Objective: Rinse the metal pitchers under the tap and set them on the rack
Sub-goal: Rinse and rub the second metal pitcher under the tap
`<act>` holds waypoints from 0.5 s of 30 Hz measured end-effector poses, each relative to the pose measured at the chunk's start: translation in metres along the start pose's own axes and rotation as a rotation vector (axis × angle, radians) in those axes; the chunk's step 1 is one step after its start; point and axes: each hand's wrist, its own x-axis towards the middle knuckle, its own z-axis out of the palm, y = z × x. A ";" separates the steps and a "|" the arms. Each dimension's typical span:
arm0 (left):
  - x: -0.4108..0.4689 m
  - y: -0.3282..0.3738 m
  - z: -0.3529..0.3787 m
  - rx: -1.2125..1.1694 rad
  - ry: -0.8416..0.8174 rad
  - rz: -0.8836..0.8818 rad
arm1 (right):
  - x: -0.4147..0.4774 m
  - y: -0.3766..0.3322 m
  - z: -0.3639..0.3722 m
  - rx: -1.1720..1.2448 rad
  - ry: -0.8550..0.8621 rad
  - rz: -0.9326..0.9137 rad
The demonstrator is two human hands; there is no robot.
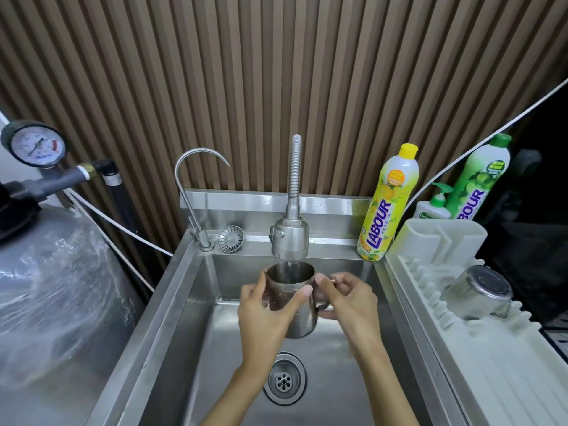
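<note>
Head view: rinse step. Left hand (pixel 261 312) wraps the pitcher (pixel 292 299) body, right hand (pixel 347 299) pinches its handle, upright under the tap (pixel 290 238) over the sink (pixel 190 302). Next, probably tip out, carry right to the rack (pixel 491 342).

Stainless steel counter (pixel 159 318) with an inset sink basin and a drain (pixel 285 378) in the basin floor. On the back ledge (pixel 332 239), left to right: gooseneck tap (pixel 203 239), strainer basket (pixel 230 238) just beside it, spray tap (pixel 290 238) on a flexible hose, yellow detergent bottle (pixel 385 207) upright at the right corner. A white rack (pixel 491 348) adjoins the right rim. One metal pitcher (pixel 479 293) rests on its pegs, tilted, base uppermost.
</note>
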 end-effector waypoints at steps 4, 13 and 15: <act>0.007 -0.002 0.008 -0.392 -0.220 -0.088 | -0.001 -0.009 0.000 -0.139 0.102 -0.190; 0.028 0.005 -0.007 -0.301 -0.120 0.189 | 0.006 0.021 0.033 0.632 -0.238 -0.008; 0.021 0.009 -0.011 -0.153 -0.033 0.204 | 0.005 0.025 0.034 0.624 -0.247 0.047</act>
